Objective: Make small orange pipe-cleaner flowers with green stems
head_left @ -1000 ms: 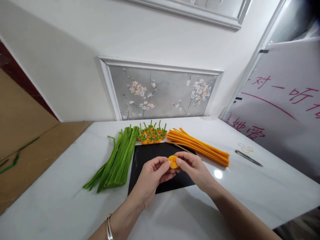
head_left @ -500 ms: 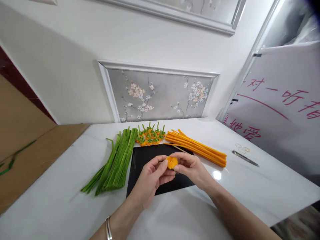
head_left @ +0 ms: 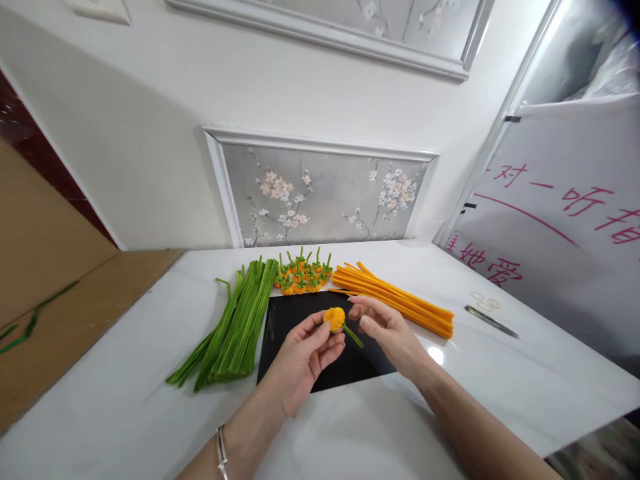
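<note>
Between thumb and fingers, my left hand (head_left: 304,357) pinches a small orange fuzzy flower (head_left: 335,319) whose green stem points down to the right. Just right of the flower, my right hand (head_left: 387,330) is apart from it, its fingers parted and holding nothing. Both hands are over a black mat (head_left: 285,320). Left of the mat lies a thick bundle of green fuzzy stems (head_left: 240,330). Behind it stand several small orange pieces with green tops (head_left: 303,272). A bundle of orange fuzzy stems (head_left: 400,299) rests at the back right.
On the white table (head_left: 530,387), scissors or tweezers (head_left: 491,321) lie at the right beside several thin rings (head_left: 485,300). Brown cardboard (head_left: 85,320) borders the left side. A wall with a framed flower panel (head_left: 330,193) rises behind the table.
My right hand has let go of the orange flower and moved slightly right, its fingers opening. The flower has turned in my left hand, and its green stem now shows.
</note>
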`<state>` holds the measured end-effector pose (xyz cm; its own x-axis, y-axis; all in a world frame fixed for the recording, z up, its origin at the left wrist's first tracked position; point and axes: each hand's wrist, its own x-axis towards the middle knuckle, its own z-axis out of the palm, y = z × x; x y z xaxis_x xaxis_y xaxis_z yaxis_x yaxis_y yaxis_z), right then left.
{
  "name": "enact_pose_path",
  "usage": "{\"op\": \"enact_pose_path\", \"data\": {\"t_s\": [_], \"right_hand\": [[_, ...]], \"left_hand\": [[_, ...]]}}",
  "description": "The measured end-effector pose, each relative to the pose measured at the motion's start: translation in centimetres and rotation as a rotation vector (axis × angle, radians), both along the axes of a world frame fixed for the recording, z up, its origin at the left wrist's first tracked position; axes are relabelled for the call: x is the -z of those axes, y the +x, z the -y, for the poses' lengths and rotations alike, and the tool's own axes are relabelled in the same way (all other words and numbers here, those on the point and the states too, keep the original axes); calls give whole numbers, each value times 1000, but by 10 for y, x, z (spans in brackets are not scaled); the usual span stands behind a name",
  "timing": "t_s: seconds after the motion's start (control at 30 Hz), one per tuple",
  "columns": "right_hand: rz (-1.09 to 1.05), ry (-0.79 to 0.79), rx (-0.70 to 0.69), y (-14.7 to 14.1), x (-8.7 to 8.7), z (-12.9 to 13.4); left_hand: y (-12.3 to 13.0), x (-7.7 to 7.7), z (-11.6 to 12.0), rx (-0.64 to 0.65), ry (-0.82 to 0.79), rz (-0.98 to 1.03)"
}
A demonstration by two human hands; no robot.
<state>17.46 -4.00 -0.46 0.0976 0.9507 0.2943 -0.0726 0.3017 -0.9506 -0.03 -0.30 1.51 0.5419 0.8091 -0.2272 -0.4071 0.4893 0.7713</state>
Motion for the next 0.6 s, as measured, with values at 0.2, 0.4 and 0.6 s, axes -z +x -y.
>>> {"op": "enact_pose_path", "data": {"t_s": [0.2, 0.4, 0.6], "right_hand": [[76, -209, -172, -8, -1, 0], [212, -181, 24, -10, -2, 1], [662, 128, 287, -15, 2, 7]], "left_hand": [[-1, 2, -3, -13, 24, -21], [-2, 5, -6, -142, 401, -274], [-1, 15, -4, -226, 725, -467]]}}
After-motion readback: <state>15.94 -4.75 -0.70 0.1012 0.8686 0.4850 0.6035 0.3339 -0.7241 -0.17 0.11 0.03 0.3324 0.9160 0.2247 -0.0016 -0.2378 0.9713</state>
